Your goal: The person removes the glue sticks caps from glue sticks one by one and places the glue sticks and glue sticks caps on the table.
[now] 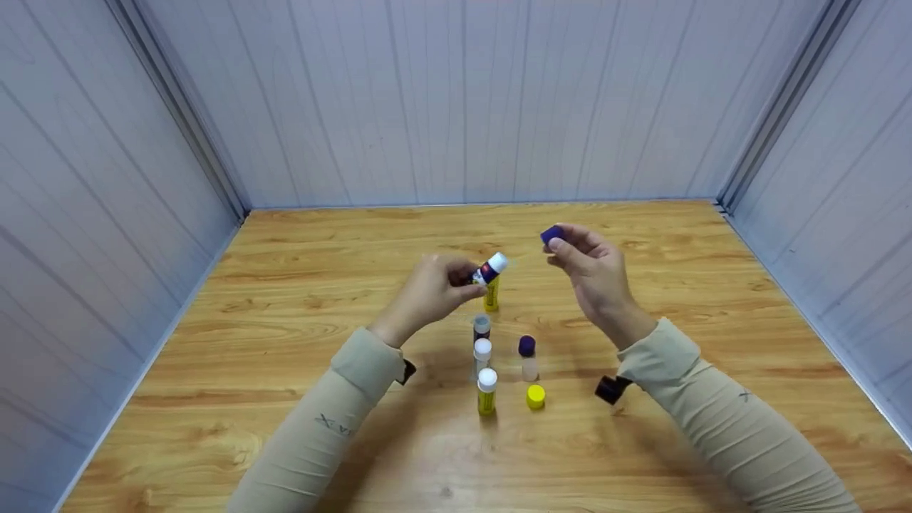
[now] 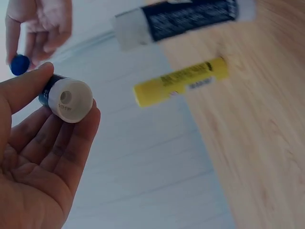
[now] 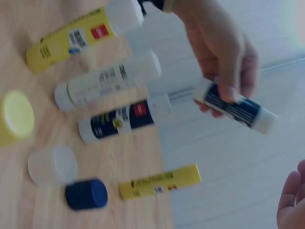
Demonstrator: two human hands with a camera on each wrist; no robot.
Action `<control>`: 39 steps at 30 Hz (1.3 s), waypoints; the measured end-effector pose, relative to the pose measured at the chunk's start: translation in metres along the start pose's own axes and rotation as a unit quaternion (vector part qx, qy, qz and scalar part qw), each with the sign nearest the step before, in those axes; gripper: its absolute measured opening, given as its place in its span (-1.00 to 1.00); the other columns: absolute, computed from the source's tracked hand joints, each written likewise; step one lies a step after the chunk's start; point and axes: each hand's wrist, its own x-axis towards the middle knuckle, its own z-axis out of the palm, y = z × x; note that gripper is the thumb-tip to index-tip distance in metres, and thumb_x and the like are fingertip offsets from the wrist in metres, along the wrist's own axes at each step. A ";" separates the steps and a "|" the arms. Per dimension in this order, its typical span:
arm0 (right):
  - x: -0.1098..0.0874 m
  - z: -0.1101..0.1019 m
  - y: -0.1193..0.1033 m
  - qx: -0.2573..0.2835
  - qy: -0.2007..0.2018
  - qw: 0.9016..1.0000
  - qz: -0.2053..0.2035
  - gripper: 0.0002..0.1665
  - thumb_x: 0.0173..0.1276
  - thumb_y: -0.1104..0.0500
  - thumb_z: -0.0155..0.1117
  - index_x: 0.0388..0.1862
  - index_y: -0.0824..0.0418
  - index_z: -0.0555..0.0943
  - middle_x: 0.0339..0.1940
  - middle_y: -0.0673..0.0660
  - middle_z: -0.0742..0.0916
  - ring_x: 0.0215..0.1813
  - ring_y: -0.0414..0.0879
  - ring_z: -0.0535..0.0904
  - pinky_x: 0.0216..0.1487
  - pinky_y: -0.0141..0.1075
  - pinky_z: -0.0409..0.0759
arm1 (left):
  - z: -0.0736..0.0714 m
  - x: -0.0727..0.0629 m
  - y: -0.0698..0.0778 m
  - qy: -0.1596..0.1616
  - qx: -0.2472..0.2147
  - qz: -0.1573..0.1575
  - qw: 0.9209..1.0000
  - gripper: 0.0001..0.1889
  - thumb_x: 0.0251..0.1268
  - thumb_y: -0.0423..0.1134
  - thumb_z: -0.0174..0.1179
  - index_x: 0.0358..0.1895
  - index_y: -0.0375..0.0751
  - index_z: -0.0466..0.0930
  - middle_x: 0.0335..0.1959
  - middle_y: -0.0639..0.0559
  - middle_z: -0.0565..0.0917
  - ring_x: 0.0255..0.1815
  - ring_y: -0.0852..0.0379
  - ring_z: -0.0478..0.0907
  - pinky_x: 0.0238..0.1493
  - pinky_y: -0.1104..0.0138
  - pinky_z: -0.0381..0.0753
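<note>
My left hand (image 1: 431, 292) holds a navy glue stick (image 1: 491, 268) tilted in the air, its white end bare of a cap. The left wrist view shows the hollow white bottom of this glue stick (image 2: 71, 101) facing the camera. Off to the right, my right hand (image 1: 595, 274) pinches a dark blue cap (image 1: 551, 236) between thumb and fingers, apart from the stick. Below the hands, a capless navy glue stick (image 1: 482, 328), a white glue stick (image 1: 482, 356) and a yellow glue stick (image 1: 486, 399) stand in a row.
Another yellow glue stick (image 1: 491, 296) stands at the far end of the row. Right of the row, a dark blue cap (image 1: 526, 346), a translucent cap (image 1: 529, 369) and a yellow cap (image 1: 536, 397) stand on the wooden table (image 1: 320, 249). White panels (image 1: 427, 107) wall the table.
</note>
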 end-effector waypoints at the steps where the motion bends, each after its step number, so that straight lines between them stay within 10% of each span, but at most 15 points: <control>1: 0.001 -0.002 -0.001 -0.002 0.003 1.000 -0.005 -0.67 0.54 0.53 0.22 -0.04 0.18 0.78 -0.19 0.07 0.84 -0.14 -0.12 0.78 -0.02 -0.31 0.79 | -0.001 -0.001 -0.003 0.004 -0.004 -0.010 1.000 -0.88 0.47 -0.25 0.46 -0.08 -0.21 0.85 -0.25 -0.03 0.84 -0.35 0.20 0.62 -0.26 0.33 0.65; 17: 0.002 -0.018 0.009 -0.145 -0.060 0.987 0.015 -0.70 0.46 0.48 0.41 0.14 0.42 0.72 -0.15 -0.01 0.85 -0.07 -0.16 0.77 0.02 -0.38 0.79 | 0.000 0.005 -0.019 0.048 -0.083 -0.072 0.993 -0.71 0.49 -0.26 0.44 0.15 -0.30 0.73 -0.03 -0.13 0.81 -0.04 0.00 0.73 0.06 0.19 0.79; 28: 0.006 -0.029 0.023 -0.366 -0.147 0.918 0.033 -0.59 0.43 0.23 0.56 0.21 0.28 0.75 0.06 0.21 0.85 0.07 -0.12 0.73 0.09 -0.34 0.72 | 0.008 0.007 -0.033 0.043 -0.108 -0.089 0.989 -0.77 0.48 -0.26 0.43 0.08 -0.21 0.69 0.01 -0.09 0.78 0.03 -0.01 0.71 0.05 0.19 0.80; 39: 0.009 -0.037 0.041 -0.442 -0.204 0.872 0.052 -0.61 0.40 0.30 0.55 0.18 0.36 0.76 -0.04 0.25 0.83 0.00 0.02 0.73 -0.01 -0.31 0.72 | 0.016 0.008 -0.046 0.032 -0.114 -0.088 0.989 -0.83 0.46 -0.29 0.45 0.01 -0.18 0.72 -0.09 -0.06 0.79 -0.07 0.03 0.74 -0.03 0.23 0.82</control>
